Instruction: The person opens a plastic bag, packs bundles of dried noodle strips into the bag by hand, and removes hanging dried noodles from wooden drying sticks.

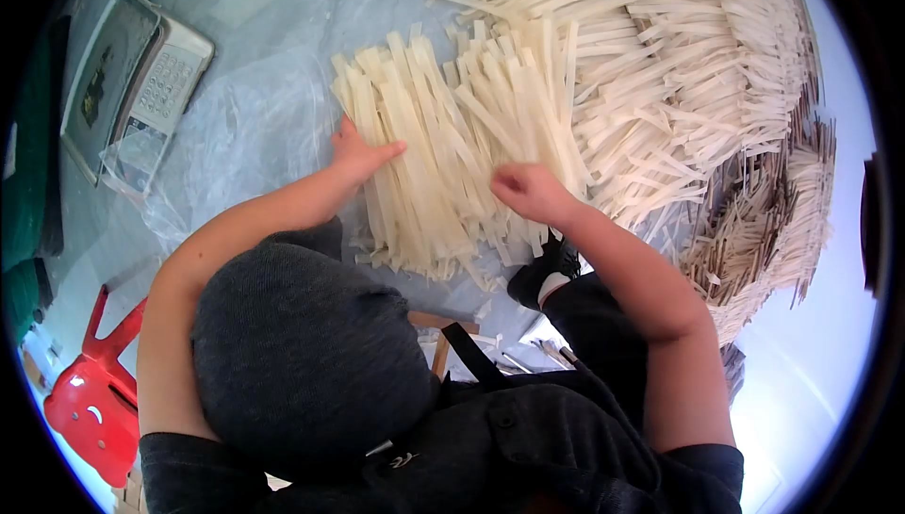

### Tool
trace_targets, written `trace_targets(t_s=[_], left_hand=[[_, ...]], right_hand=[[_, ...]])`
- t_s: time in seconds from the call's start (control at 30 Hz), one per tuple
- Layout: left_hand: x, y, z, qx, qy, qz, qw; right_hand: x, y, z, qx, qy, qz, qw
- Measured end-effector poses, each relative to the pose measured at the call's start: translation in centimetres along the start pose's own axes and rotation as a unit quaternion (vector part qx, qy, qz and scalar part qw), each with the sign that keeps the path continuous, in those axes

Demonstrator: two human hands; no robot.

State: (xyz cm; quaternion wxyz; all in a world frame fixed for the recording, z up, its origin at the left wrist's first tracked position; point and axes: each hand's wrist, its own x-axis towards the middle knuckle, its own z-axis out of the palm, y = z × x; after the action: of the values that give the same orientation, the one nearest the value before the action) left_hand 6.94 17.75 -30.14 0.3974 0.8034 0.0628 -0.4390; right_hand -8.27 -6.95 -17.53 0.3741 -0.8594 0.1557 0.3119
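Two loose bundles of pale flat strips lie side by side on the floor before me. My left hand is at the left edge of the left bundle, with its thumb stretched over the strips and its other fingers partly hidden at the bundle's side. My right hand is curled over the lower part of the right bundle. Its fingers are bent in, and whatever they hold, if anything, is too small to make out.
A large heap of strips fills the right side. Clear plastic sheeting and a scale with a keypad lie at the left. A red plastic stool stands lower left. A black shoe is below my right hand.
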Motion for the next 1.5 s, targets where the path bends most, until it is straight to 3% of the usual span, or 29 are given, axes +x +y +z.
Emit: trace_targets(t_s=[0.07, 0.17, 0.23, 0.37, 0.4, 0.47, 0.57, 0.67, 0.73, 0.77, 0.83, 1.0, 1.07, 1.17, 1.27, 1.37, 1.43, 1.5], left_hand=[[0.9, -1.4, -0.2, -0.048, -0.026, 0.038, 0.998], [-0.7, -0.6, -1.1, -0.149, -0.048, 0.064, 0.986], [-2.6, 0.7, -1.9, -0.207, -0.065, 0.024, 0.976], [-2.9, 0.4, -3.3, -0.232, -0.133, -0.085, 0.960], [-3.2, 0.3, -3.6, -0.232, -0.134, -0.086, 0.960], [-4.3, 0.2, -4.1, -0.321, -0.147, 0.006, 0.936], [-5.6, 0.2, -4.9, -0.317, -0.107, -0.062, 0.940], [-6.0, 0.8, -5.5, -0.269, -0.138, -0.065, 0.951], [-5.3, 0.1, -5.5, -0.262, -0.138, -0.073, 0.952], [-5.0, -0.1, -5.4, -0.251, -0.140, -0.078, 0.954], [-5.2, 0.0, -5.5, -0.283, -0.154, -0.062, 0.945], [-4.6, -0.6, -5.5, -0.394, -0.176, -0.042, 0.901], [-4.1, -0.2, -5.8, -0.442, -0.239, -0.093, 0.860], [-3.2, -0.8, -5.5, -0.425, -0.241, -0.139, 0.861], [-3.1, -1.0, -5.7, -0.419, -0.262, -0.168, 0.853], [-3.6, 0.1, -5.5, -0.378, -0.225, -0.143, 0.887], [-4.1, 0.6, -5.1, -0.350, -0.198, -0.140, 0.905], [-4.2, 0.4, -4.9, -0.324, -0.170, -0.135, 0.921]], right_hand=[[3.3, -2.3, 1.0, 0.146, 0.089, -0.040, 0.984], [8.8, -3.2, 3.7, 0.091, 0.154, -0.052, 0.983], [11.3, -3.7, 5.9, 0.004, 0.223, 0.033, 0.974], [11.6, -7.8, 9.9, -0.015, 0.242, 0.061, 0.968], [11.2, -9.2, 10.9, 0.015, 0.215, 0.033, 0.976], [10.7, -10.2, 11.7, 0.044, 0.187, 0.005, 0.981], [11.3, -10.7, 11.6, 0.054, 0.171, -0.017, 0.984], [11.3, -7.5, 8.5, 0.056, 0.202, -0.051, 0.976], [11.2, -6.0, 7.3, 0.035, 0.323, -0.036, 0.945], [11.4, -5.8, 7.5, 0.033, 0.323, -0.039, 0.945], [11.1, -6.1, 7.8, 0.133, 0.131, 0.070, 0.980], [9.3, -9.6, 11.1, 0.029, 0.116, 0.006, 0.993], [9.1, -10.3, 11.4, -0.003, 0.113, -0.003, 0.994], [8.9, -12.3, 11.6, -0.064, 0.088, 0.041, 0.993], [8.7, -12.8, 12.8, -0.141, 0.136, 0.030, 0.980], [10.3, -11.8, 12.6, -0.132, 0.153, 0.041, 0.979], [10.6, -11.5, 10.3, -0.122, 0.091, 0.108, 0.982], [10.8, -10.5, 8.7, -0.097, 0.072, 0.110, 0.987]])
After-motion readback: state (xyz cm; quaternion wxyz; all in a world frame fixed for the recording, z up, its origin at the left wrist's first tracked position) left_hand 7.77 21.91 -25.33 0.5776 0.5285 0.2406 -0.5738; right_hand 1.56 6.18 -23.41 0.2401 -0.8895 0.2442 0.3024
